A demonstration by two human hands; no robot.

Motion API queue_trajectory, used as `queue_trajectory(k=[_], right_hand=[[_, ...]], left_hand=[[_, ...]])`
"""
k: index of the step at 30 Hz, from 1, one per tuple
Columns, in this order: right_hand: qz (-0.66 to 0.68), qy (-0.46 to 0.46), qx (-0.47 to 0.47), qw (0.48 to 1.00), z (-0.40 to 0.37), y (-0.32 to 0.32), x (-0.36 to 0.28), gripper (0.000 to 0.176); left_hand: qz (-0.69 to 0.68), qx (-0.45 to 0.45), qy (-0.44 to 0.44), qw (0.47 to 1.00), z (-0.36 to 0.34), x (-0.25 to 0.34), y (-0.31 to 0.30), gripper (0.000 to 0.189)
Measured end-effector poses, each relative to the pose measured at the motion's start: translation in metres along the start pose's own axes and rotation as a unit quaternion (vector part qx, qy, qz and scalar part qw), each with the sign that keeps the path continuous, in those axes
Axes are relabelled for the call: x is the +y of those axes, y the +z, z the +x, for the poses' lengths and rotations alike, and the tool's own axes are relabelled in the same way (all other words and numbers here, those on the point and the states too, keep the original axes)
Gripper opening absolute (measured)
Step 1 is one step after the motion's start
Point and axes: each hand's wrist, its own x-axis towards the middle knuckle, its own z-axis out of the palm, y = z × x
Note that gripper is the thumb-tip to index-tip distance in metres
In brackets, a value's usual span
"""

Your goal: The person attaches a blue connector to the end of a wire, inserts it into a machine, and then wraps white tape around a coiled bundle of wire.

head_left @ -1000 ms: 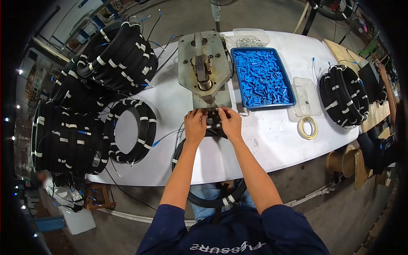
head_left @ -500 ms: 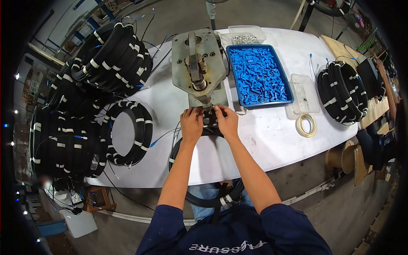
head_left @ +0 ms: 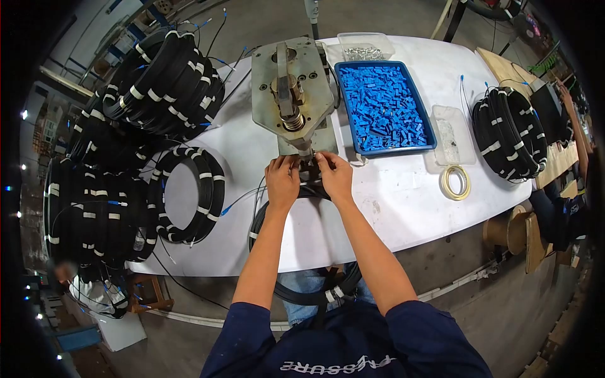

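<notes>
A metal bench press with a lever and a spring stands in front of me. Both hands meet at the foot of its ram. My left hand is closed, its fingertips pinched just left of the ram tip. From the other side, my right hand is pinched close to the same spot. Whatever small piece the fingers hold is hidden by the fingers and the ram. Below my hands a coil of black cable with white tape bands hangs over the table edge, partly on my lap, passing under both forearms.
A blue tray full of small blue connector parts lies right of the press. Near it are a clear box of metal pieces, a clear lid and a tape roll. Taped cable coils crowd the left; another bundle sits right.
My view has shifted slightly. Both hands stay pinched at the foot of the press, with hardly any movement. At the far left edge, a person has moved a little.
</notes>
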Motion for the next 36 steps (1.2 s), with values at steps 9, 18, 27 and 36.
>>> queue_trajectory(k=[9,18,27,36], right_hand=[[-0.012,-0.005,0.005,1.0,0.001,0.0,0.001,0.024],[-0.023,0.006,0.01,1.0,0.002,0.001,0.002,0.025],[-0.013,-0.008,0.004,1.0,0.002,0.001,0.004,0.026],[-0.02,0.0,0.009,1.0,-0.001,0.0,-0.003,0.024]], left_hand=[[-0.006,-0.016,-0.016,1.0,0.0,0.001,-0.002,0.014],[-0.014,-0.004,-0.006,1.0,-0.002,-0.003,0.001,0.013],[-0.021,0.004,-0.001,1.0,-0.002,-0.005,0.003,0.015],[-0.017,-0.002,-0.007,1.0,-0.002,-0.002,0.0,0.014]])
